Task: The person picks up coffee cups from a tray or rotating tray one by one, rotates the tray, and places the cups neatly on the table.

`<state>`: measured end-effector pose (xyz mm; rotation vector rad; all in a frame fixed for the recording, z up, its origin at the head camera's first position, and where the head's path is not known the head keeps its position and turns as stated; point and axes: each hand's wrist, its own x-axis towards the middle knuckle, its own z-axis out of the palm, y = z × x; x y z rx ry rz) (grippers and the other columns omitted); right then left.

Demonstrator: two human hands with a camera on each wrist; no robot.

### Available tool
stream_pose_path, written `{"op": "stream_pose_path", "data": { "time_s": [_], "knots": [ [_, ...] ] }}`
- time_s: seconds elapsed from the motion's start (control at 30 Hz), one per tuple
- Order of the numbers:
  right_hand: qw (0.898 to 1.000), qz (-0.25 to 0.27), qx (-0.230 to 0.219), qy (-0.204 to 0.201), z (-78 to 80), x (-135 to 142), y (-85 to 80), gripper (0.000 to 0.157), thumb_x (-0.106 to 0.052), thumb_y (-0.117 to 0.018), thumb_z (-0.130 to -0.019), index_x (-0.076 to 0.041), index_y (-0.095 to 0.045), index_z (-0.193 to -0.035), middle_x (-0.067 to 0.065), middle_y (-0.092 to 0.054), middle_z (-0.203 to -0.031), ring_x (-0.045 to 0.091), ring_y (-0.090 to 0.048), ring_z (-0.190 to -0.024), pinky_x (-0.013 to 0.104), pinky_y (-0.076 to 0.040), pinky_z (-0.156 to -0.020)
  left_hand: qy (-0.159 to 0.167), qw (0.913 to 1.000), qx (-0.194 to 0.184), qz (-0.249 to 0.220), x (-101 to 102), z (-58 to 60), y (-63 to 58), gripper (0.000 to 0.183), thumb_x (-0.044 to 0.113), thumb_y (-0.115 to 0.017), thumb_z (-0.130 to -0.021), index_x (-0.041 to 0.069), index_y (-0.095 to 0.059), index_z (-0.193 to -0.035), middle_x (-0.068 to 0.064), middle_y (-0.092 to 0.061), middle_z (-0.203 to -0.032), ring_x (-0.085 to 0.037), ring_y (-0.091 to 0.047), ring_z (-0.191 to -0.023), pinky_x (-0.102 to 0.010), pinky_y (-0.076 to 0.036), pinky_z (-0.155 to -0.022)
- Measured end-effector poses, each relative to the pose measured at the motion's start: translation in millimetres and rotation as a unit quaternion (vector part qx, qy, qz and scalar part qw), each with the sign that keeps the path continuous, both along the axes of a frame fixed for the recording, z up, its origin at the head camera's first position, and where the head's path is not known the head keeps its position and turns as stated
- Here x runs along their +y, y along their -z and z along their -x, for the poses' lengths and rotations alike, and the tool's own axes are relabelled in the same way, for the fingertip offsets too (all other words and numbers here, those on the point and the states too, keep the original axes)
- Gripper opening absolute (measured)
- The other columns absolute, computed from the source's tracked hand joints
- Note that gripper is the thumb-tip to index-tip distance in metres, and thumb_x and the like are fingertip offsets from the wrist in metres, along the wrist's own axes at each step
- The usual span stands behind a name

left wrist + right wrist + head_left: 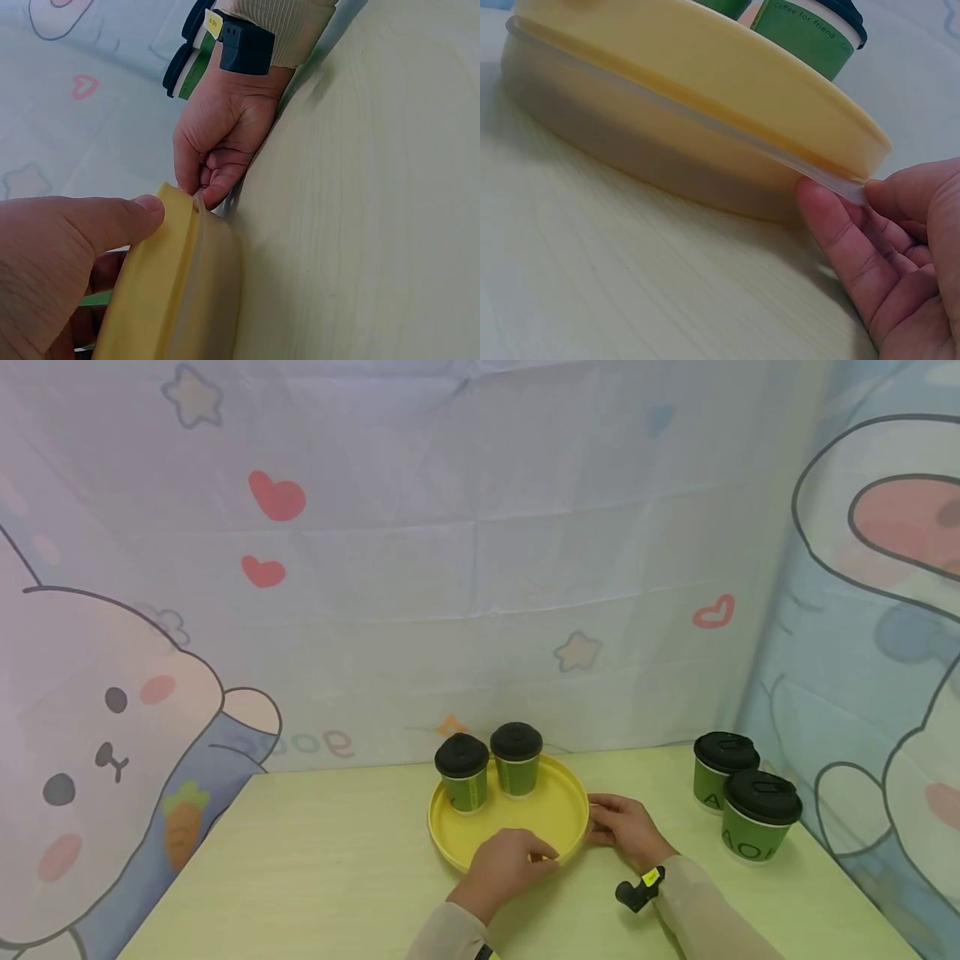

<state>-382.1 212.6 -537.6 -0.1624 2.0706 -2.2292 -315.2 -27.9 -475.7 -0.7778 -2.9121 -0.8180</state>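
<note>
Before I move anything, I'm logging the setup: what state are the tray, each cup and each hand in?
Yellow tray: face up, loaded; whether lifted, unclear
Left tray cup: upright, lidded
Right tray cup: upright, lidded
Off-tray rear cup: upright, lidded, partly hidden
Off-tray front cup: upright, lidded
Left hand: gripping the tray's near side
Right hand: pinching the tray's right edge

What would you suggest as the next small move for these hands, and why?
Perhaps slide the round yellow tray gently, keeping it level: the left hand and right hand both hold its rim, and two green cups with black lids stand upright toward its far side.
</note>
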Motion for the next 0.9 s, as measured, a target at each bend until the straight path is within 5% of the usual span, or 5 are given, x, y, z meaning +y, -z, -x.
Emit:
{"op": "stream_pose_path", "data": {
  "time_s": [0.9],
  "knots": [
    [1.0,-0.007,-0.007,0.004,-0.6,0,-2.3,0.045,-0.011,-0.058,-0.103,0.011,-0.05,-0.141,0.015,-0.067,-0.116,0.017,-0.066,-0.09,0.029,-0.059,-0.074,0.022,0.9997,-0.008,0.006,-32,-8.0,-4.8,0.012,0.032,-0.078,-0.088,0.026,-0.083,-0.097,0.019,-0.069,-0.086,0.004,-0.06,-0.079,-0.022,-0.051,-0.072]
  ]
}}
